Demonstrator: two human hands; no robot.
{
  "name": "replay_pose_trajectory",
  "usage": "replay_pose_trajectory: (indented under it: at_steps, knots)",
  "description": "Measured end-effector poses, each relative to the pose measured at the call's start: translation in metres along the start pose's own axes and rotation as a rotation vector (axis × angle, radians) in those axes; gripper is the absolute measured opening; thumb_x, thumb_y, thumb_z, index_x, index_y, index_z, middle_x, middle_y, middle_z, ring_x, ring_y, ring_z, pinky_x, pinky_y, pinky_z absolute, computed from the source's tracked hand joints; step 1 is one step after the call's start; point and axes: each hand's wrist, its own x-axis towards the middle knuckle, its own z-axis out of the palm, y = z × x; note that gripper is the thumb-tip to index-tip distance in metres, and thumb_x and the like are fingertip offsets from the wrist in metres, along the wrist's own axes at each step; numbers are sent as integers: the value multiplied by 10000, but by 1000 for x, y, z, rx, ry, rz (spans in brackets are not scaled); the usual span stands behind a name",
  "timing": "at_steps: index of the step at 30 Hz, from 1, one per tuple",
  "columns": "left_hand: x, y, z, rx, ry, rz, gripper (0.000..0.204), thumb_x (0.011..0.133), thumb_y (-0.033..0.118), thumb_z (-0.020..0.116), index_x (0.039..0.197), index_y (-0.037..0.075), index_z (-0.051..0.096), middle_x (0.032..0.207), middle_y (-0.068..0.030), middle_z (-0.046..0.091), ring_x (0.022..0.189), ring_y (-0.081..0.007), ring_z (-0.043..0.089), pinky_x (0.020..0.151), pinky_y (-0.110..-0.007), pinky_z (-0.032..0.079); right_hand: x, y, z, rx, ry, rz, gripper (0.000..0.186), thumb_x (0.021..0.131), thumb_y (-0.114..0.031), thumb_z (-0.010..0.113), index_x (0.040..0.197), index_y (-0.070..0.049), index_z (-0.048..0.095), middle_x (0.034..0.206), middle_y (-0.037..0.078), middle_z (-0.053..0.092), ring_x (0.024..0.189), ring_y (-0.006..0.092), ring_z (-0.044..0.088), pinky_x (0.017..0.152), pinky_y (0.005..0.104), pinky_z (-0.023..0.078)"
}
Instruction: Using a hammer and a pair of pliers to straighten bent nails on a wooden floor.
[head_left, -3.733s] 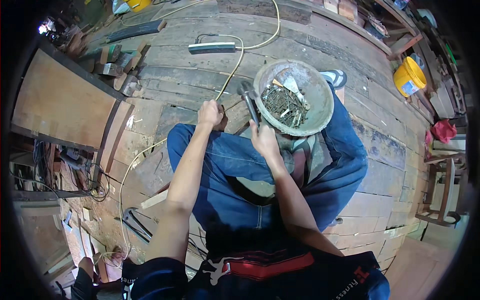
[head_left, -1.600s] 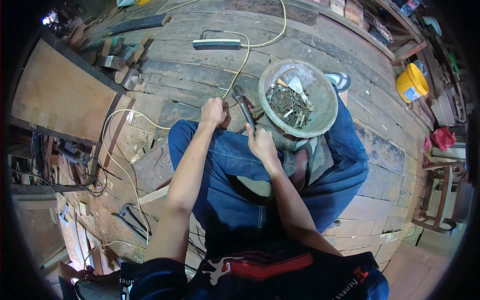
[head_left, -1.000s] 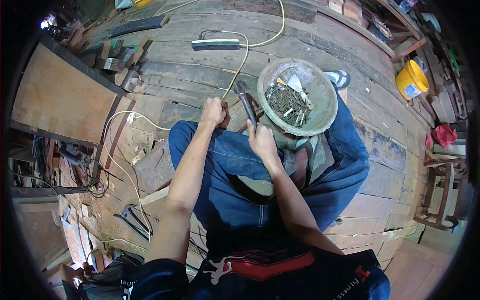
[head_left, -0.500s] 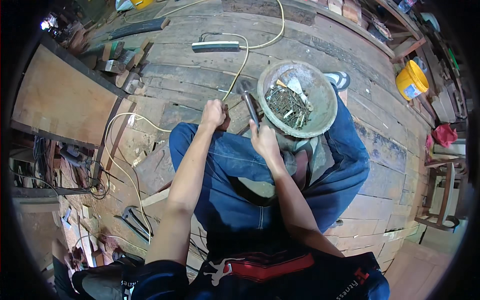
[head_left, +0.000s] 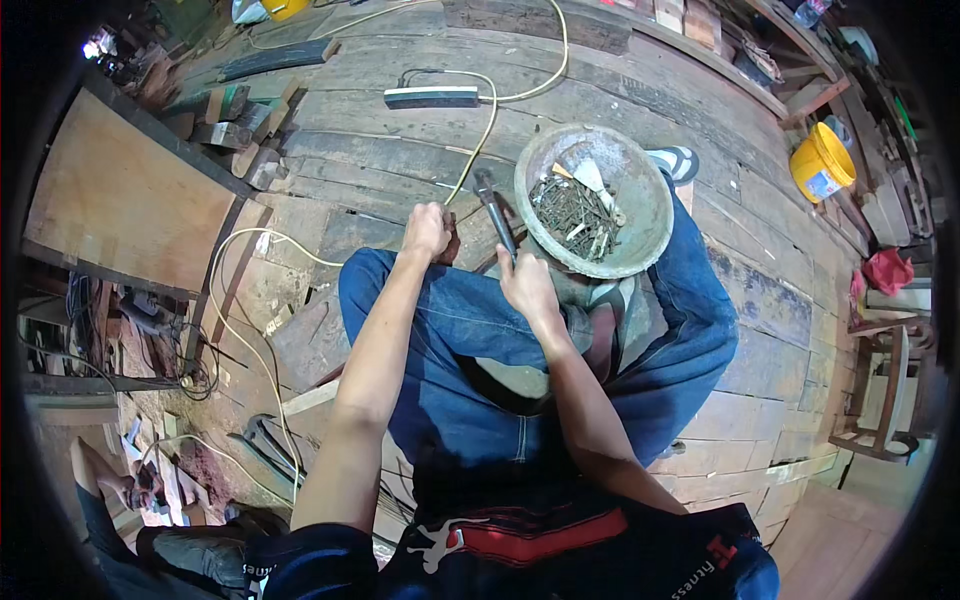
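Note:
My right hand [head_left: 529, 285] is wrapped round the handle of a hammer [head_left: 497, 217], whose head points away from me, just left of a round basin [head_left: 650, 250]. Inside the basin lies a heap of nails [head_left: 572, 212] with a flat scraper [head_left: 592, 180] on it. Beyond my bent knee, my left hand [head_left: 428, 232] is closed, knuckles up, beside a brownish piece that shows at its right edge. What those fingers grip is hidden from above.
A pale cable [head_left: 487, 135] runs past my left hand toward a power strip [head_left: 432, 97]. Wood offcuts [head_left: 235, 130] and a framed panel [head_left: 130, 190] lie to the left. At right stands a yellow bucket [head_left: 823, 163]. Another person's hand [head_left: 128, 490] works at lower left.
The hammer's head has shifted slightly down and left, with my right hand staying nearly in place. My left hand has hardly moved. The other person's forearm has come further into view.

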Motion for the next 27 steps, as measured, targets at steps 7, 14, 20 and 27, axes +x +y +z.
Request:
replay_pose_trajectory:
  at_steps: [7, 14, 20, 27]
  knots:
    - [-3, 1, 1, 11, 34, -10, 133, 688, 33, 644, 784, 52, 734, 819, -247, 665, 821, -388, 669, 771, -446, 546, 0, -3, -1, -53, -32, -35, 522, 962, -452, 466, 899, 40, 630, 832, 361, 613, 866, 523, 603, 765, 574, 490]
    - [1, -3, 3, -29, -25, -7, 125, 676, 28, 649, 767, 49, 731, 817, -247, 665, 832, -383, 671, 773, -442, 546, 1, -10, -4, -41, -69, -4, 534, 955, -449, 481, 909, 60, 635, 843, 355, 623, 867, 519, 611, 755, 574, 497]
    - [-1, -5, 6, 12, 74, -21, 117, 677, 5, 635, 751, 30, 722, 815, -244, 670, 833, -382, 674, 789, -434, 547, 0, -8, -4, 25, -47, -7, 535, 960, -438, 477, 912, 70, 636, 808, 356, 616, 853, 515, 612, 740, 567, 498]
    - [0, -6, 7, -36, 22, -2, 128, 702, 33, 632, 771, 62, 736, 816, -248, 668, 821, -387, 674, 776, -446, 547, 3, -4, 0, 12, -46, -13, 550, 953, -457, 477, 905, 65, 642, 839, 356, 621, 880, 512, 611, 775, 568, 497]
